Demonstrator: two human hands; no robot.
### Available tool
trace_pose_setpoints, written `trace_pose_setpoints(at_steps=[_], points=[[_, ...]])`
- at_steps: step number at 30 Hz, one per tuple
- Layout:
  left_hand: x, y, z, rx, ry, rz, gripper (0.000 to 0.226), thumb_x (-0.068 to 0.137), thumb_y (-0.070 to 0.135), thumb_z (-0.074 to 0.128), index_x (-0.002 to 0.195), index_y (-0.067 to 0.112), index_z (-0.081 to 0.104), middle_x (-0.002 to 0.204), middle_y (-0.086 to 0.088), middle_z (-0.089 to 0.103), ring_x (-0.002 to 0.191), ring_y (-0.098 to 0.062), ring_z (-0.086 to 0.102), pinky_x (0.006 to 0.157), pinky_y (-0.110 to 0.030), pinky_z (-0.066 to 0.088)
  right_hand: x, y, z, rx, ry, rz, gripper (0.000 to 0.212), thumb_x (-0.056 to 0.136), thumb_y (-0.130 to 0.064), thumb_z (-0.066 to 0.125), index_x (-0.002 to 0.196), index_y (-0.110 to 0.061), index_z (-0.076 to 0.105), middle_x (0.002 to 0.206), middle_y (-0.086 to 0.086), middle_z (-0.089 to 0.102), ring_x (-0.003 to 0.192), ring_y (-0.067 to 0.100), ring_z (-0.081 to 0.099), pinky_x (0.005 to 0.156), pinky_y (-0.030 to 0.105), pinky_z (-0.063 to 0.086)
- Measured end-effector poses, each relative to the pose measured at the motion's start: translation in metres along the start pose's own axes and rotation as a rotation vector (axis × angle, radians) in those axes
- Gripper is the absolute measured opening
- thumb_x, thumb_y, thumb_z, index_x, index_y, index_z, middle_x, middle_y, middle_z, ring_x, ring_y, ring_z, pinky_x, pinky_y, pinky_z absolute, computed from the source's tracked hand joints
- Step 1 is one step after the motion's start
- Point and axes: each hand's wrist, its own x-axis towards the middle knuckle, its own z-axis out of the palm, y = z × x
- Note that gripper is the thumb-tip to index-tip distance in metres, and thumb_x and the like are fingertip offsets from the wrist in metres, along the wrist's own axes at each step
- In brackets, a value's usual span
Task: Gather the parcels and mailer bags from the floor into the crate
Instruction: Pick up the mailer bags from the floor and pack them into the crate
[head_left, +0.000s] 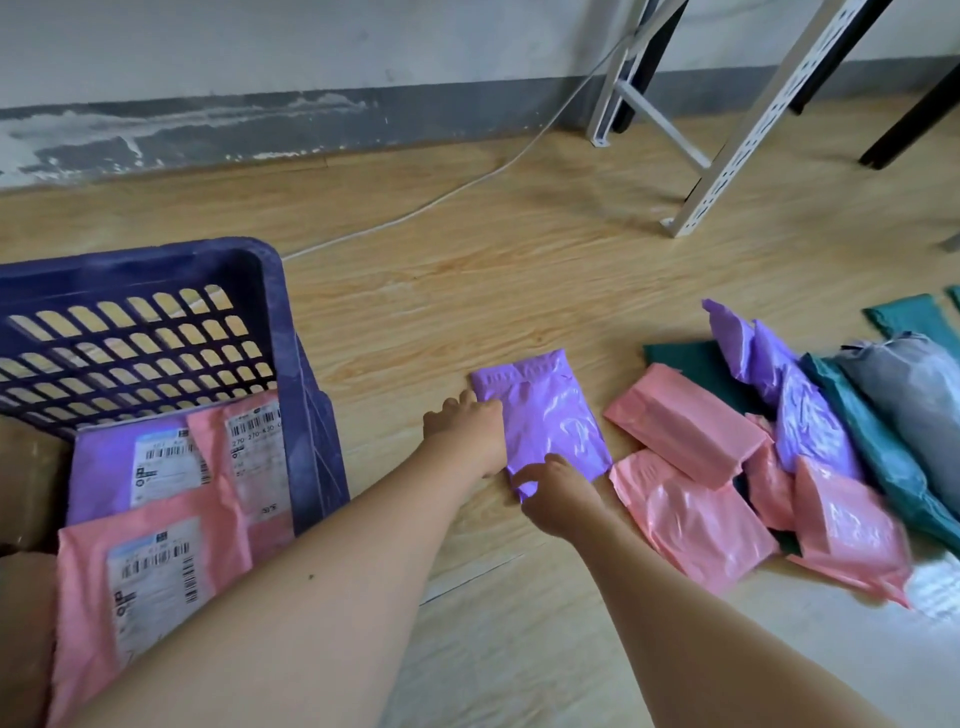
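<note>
The fingers (467, 402) of the left hand (467, 434) curl over the left edge of a purple mailer bag (550, 415). Those of the right hand (561, 499) pinch its near corner, which is puckered and folded a little under them. Whether the left fingertips have got beneath the edge cannot be told.

The bag lies flat on the wood-look floor (467, 291), just right of the blue slatted crate (306, 374). It is thin glossy film, slightly crinkled, and looks light, soft and slippery. It will probably sag and slide if held by one corner, so a grip on two edges, with the film bunched between thumb and fingers, seems safest.

To the right more bags overlap in a loose heap: pink mailer bags (685, 436), more purple ones (800, 421), teal ones (883, 462) and a grey one (914, 395). All are still to be gathered.

Inside the crate, a labelled pink bag (150, 561) and a labelled purple bag (104, 467) already lie against a brown parcel (26, 478).
</note>
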Motion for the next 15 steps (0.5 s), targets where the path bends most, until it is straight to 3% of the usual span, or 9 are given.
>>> trace_pose_setpoints(at_steps=[3,5,7,8,11,15], points=[[0.003,-0.002,0.006,-0.038,0.015,-0.041,0.049,0.089,0.017,0.045,0.137,0.018,0.036,0.137,-0.01,0.037,0.127,-0.03,0.039,0.099,-0.042,0.036,0.009,0.002,0.01,-0.033,-0.1,-0.024,0.047,0.087,-0.002,0.044,0.131,-0.017,0.054,0.091,-0.014,0.047,0.129,0.02,0.038,0.096,0.021,0.032],[0.004,-0.004,0.008,-0.058,0.01,-0.058,0.05,0.09,0.018,0.045,0.139,0.019,0.034,0.137,-0.01,0.036,0.127,-0.03,0.039,0.1,-0.042,0.035,0.014,0.0,0.015,-0.021,-0.16,-0.007,0.053,0.085,-0.001,0.044,0.135,-0.019,0.05,0.116,-0.008,0.051,0.138,0.014,0.028,0.101,0.023,0.034],[0.005,-0.005,0.008,-0.077,-0.009,-0.07,0.055,0.089,0.015,0.044,0.143,0.021,0.03,0.139,-0.01,0.034,0.128,-0.03,0.038,0.101,-0.042,0.035,0.016,-0.001,0.019,-0.048,-0.21,-0.016,0.056,0.085,-0.001,0.043,0.139,-0.019,0.044,0.145,0.0,0.038,0.144,0.012,0.014,0.106,0.029,0.036],[0.005,-0.005,0.008,-0.087,-0.015,-0.077,0.056,0.089,0.013,0.044,0.143,0.022,0.03,0.139,-0.009,0.034,0.128,-0.03,0.038,0.101,-0.042,0.035,0.017,-0.002,0.02,-0.075,-0.241,-0.013,0.057,0.086,-0.001,0.042,0.141,-0.018,0.041,0.151,0.001,0.03,0.144,0.014,0.015,0.106,0.032,0.039],[0.006,-0.006,0.008,-0.117,-0.01,-0.095,0.054,0.088,0.011,0.044,0.14,0.021,0.034,0.139,-0.009,0.034,0.128,-0.03,0.038,0.1,-0.041,0.036,0.018,-0.002,0.023,-0.121,-0.281,0.035,0.054,0.086,-0.004,0.043,0.139,-0.011,0.042,0.153,0.006,0.014,0.129,0.023,0.044,0.096,0.034,0.047],[0.007,-0.008,0.009,-0.139,-0.016,-0.111,0.054,0.087,0.012,0.046,0.139,0.021,0.036,0.139,-0.008,0.034,0.128,-0.029,0.038,0.1,-0.04,0.037,0.017,0.0,0.025,-0.142,-0.282,0.045,0.047,0.088,-0.004,0.044,0.135,-0.003,0.042,0.154,0.005,0.015,0.131,0.022,0.043,0.093,0.03,0.044]])
